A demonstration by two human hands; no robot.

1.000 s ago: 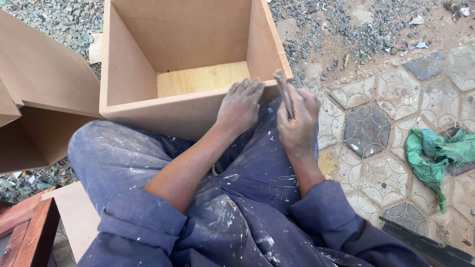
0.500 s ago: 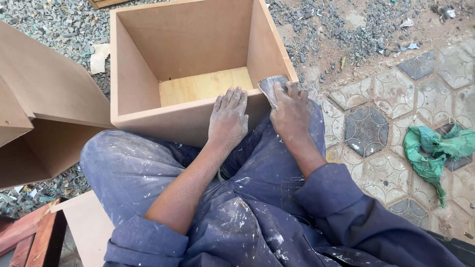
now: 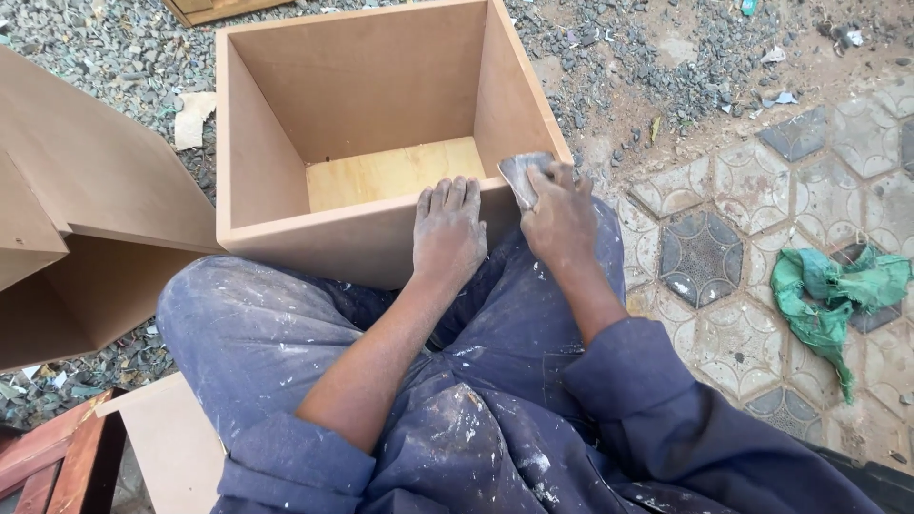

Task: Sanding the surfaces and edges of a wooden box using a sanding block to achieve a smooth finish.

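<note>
Right hand (image 3: 560, 221) presses a grey sanding sheet (image 3: 523, 176) onto the near right corner of the box (image 3: 367, 143). Fingers are curled over the sheet, pinning it to the rim; most of the sheet is hidden under them, so only one grey flap shows. Whether it is paper or a thin pad cannot be told.

Left hand (image 3: 447, 233) lies flat on the box's near rim, just beside the right hand. Its fingers are together and extended, holding nothing. Fingertips hook slightly over the inner edge; the palm hides the box's outer face there.

The box is open-topped, brown fibreboard with a paler plywood bottom (image 3: 395, 173). Its near wall is partly hidden by the person's knees in paint-flecked blue overalls (image 3: 476, 400). The far left corner is cut by the top edge of the view.

More board pieces (image 3: 86, 181) sit at the left, cut off by the frame, their shape unclear. A red-brown wooden frame (image 3: 48, 462) shows at the bottom left corner, only partly seen.

The setting is outdoors. Grey gravel (image 3: 124, 57) lies under and behind the box, with patterned paving tiles (image 3: 709, 252) to the right. A crumpled green cloth (image 3: 828, 295) lies on the tiles near the right edge.
</note>
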